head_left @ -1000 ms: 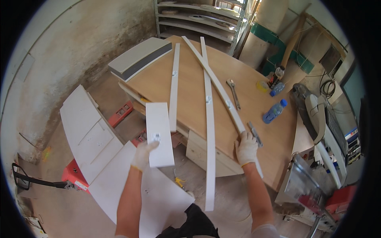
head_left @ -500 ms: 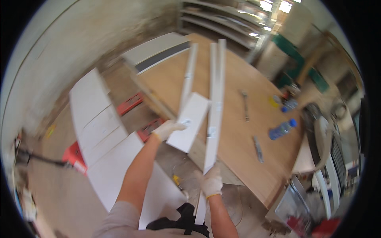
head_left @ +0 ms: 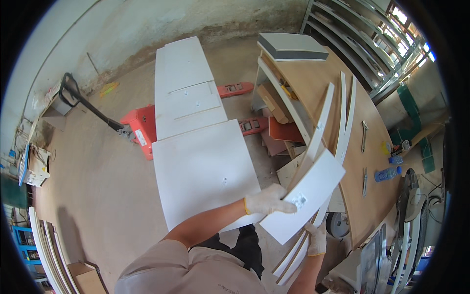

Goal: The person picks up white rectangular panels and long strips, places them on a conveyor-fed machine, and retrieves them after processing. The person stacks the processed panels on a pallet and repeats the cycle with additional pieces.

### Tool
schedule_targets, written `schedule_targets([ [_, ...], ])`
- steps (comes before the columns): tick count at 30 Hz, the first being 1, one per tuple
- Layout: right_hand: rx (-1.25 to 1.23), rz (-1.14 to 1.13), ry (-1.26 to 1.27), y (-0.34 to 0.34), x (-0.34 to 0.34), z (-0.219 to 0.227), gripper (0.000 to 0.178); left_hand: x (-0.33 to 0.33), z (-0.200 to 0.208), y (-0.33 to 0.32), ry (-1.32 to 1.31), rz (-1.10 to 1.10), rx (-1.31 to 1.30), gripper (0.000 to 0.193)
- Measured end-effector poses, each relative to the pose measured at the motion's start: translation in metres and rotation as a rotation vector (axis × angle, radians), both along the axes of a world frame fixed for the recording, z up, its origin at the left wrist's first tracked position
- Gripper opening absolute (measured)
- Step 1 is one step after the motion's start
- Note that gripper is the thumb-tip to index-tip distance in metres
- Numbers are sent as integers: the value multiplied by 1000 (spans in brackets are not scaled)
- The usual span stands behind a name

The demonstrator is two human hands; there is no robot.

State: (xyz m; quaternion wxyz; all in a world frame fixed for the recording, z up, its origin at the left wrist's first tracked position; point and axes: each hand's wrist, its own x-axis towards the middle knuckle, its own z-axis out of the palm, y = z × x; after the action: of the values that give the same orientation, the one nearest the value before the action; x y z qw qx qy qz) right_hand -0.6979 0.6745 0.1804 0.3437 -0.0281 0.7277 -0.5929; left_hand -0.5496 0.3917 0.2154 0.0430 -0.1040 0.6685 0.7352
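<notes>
In my gloved left hand (head_left: 269, 200) is a short white board (head_left: 316, 188) with a small label, gripped at its left edge and tilted. A white strip (head_left: 319, 128) runs out from behind that board toward the table's far side; whether my left hand also grips it, I cannot tell. Lower and to the right, my gloved right hand (head_left: 316, 238) is closed around long, narrow white strips (head_left: 341, 117). Their far ends lie over the wooden table, and their near ends come down beside my body. The short board covers part of their middle.
White panels (head_left: 203, 166) lie on a red pallet jack (head_left: 142, 130) to the left. The wooden table (head_left: 374, 171) holds a wrench (head_left: 364, 136), a plastic bottle (head_left: 388, 174) and a stack of grey-white panels (head_left: 292, 45). Metal shelving (head_left: 350, 41) stands beyond it.
The view has swung left, so the table and both hands sit further right in the picture. More of the pallet jack shows. Both hands keep their hold on the board and strips.
</notes>
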Motion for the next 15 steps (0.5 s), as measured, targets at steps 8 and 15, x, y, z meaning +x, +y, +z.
schedule_targets([
  [8,-389,-212,-140,-11,65,-55,56,100,-31,86,32,-45,-32,63],
  [15,-584,-138,-305,-24,93,-54,53,117,-40,106,127,-167,-3,61],
])
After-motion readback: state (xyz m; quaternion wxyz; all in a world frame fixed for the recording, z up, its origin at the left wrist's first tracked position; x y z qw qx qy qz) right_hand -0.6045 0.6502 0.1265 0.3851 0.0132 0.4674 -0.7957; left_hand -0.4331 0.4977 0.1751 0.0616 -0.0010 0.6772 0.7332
